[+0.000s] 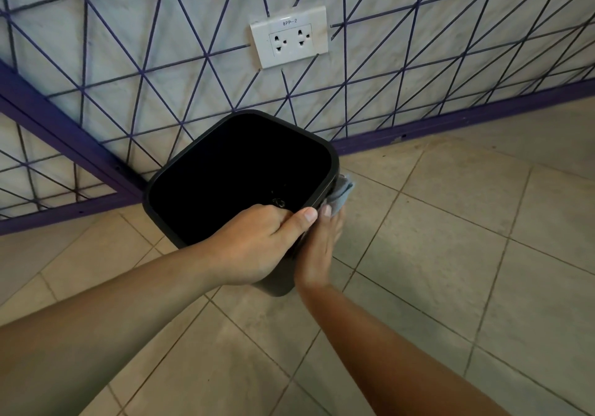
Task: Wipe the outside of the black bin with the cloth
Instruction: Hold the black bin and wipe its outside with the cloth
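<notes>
Currently, the left hand [257, 242] is gripping the near rim of the black bin [238, 164], fingers curled inside. The right hand [317, 248] is pressing the grey cloth [341, 195] against the bin's right outer wall, fingers straight. The bin is standing on the tiled floor [450, 254], at its edge against the wall.

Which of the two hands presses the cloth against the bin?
The right hand, on the black bin's outer side with the grey-blue cloth; the left hand grips the rim.
</notes>
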### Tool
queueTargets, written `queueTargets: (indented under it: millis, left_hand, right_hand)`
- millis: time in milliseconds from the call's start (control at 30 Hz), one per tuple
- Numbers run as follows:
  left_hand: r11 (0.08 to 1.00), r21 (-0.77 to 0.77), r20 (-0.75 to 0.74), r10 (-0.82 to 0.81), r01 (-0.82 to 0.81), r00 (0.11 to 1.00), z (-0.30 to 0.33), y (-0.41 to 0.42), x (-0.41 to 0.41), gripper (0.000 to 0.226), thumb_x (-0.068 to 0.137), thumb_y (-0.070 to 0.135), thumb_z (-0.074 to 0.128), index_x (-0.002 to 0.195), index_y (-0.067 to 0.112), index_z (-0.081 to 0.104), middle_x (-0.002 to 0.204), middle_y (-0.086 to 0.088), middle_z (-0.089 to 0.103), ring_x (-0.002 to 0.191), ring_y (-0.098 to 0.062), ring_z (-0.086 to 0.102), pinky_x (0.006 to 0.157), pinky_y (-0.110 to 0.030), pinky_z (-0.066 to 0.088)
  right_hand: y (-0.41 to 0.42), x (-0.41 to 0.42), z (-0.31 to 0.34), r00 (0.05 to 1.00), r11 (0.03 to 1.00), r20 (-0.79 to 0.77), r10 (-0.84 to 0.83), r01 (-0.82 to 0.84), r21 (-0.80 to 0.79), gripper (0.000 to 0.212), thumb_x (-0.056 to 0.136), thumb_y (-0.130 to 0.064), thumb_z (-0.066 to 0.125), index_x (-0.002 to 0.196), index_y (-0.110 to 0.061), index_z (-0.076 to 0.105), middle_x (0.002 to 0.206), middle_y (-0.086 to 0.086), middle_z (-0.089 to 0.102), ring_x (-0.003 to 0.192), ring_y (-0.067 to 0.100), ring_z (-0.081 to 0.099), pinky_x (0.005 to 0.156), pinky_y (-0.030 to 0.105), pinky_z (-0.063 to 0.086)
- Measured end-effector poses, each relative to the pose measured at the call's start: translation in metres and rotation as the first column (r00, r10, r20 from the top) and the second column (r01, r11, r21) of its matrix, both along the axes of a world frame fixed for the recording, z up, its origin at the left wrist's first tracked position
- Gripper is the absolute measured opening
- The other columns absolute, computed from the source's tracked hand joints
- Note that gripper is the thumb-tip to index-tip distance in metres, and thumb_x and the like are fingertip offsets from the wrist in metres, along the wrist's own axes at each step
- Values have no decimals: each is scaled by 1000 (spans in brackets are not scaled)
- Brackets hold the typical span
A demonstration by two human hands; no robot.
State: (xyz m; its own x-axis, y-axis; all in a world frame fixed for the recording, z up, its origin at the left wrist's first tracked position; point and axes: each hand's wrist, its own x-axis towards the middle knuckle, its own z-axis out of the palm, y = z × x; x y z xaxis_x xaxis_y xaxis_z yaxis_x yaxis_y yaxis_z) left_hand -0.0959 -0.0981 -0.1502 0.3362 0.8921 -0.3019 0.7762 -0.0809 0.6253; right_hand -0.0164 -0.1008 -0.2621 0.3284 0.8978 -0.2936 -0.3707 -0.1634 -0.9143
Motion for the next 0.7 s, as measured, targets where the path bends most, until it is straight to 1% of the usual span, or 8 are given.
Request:
queueTargets:
  millis: [100, 133, 200, 267, 300, 400, 567, 700]
  left_hand:
    - [1000, -4, -31, 15, -15, 999, 0, 1, -1, 59, 98, 61, 31, 107, 20, 73, 100, 3, 75, 97, -6, 69, 92, -41, 55]
    - [1000, -16, -9, 13, -13, 1000, 0, 1, -1, 56, 100, 58, 32, 113, 21, 72, 106, 5, 75, 101, -4, 68, 95, -39, 54]
    - [999, -33, 35, 2, 0, 999, 0, 1, 1, 50, 102, 53, 34, 121, 24, 70, 113, 9, 74, 109, -1, 65, 101, -35, 51]
    - [1000, -22, 29, 2, -1, 1000, 0, 1, 1, 49, 102, 52, 34, 119, 25, 71, 109, 9, 74, 106, 0, 66, 99, -35, 52]
    - [1000, -10, 16, 6, -6, 1000, 0, 1, 1, 50, 102, 54, 33, 116, 24, 71, 106, 7, 75, 104, -2, 67, 97, -36, 53]
    - [1000, -9, -1, 18, -18, 1000, 0, 2, 2, 54, 101, 56, 32, 117, 20, 70, 108, 3, 74, 105, -6, 67, 97, -40, 53]
    - [1000, -13, 29, 2, -1, 1000, -1, 2, 2, 51, 102, 55, 33, 118, 25, 70, 107, 7, 75, 104, -1, 67, 97, -36, 53]
    - [1000, -9, -2, 21, -21, 1000, -2, 5, 1, 61, 100, 60, 31, 112, 17, 71, 104, 0, 75, 101, -11, 69, 94, -45, 53]
  right_hand:
    - [24, 11, 3, 998, 998, -59, -34, 30, -61, 58, 118, -47, 27, 162, -16, 49, 171, 12, 44, 164, 27, 32, 136, 47, 27]
    - [20, 7, 11, 1000, 999, -14, -13, 13, -31, 65, 115, -57, 26, 165, -21, 46, 176, 7, 37, 168, 21, 24, 137, 43, 23]
    - [3, -2, 20, 999, 999, 38, 8, -10, 53, 84, 100, -76, 26, 172, -35, 30, 182, -14, 15, 166, -3, 3, 128, 15, 11]
    - [-3, -2, 14, 998, 996, 59, 17, -22, 83, 81, 105, -71, 32, 175, -30, 23, 182, -15, 13, 167, -3, 2, 119, -1, 10]
    - [2, 3, 9, 998, 997, 57, 6, -11, 76, 72, 113, -61, 32, 174, -23, 28, 183, -4, 20, 170, 8, 9, 125, 2, 14]
    - [19, 13, 9, 1000, 999, 25, 2, -2, 33, 63, 117, -50, 22, 168, -18, 41, 175, 10, 37, 169, 24, 24, 139, 44, 20]
    - [-4, 3, 18, 995, 992, 93, 21, -33, 124, 87, 100, -67, 28, 175, -23, 25, 182, 0, 23, 170, 12, 13, 136, 27, 16]
    - [21, 16, 14, 1000, 1000, -22, -19, 19, 3, 66, 114, -53, 27, 166, -17, 43, 170, 9, 44, 164, 25, 33, 138, 51, 25]
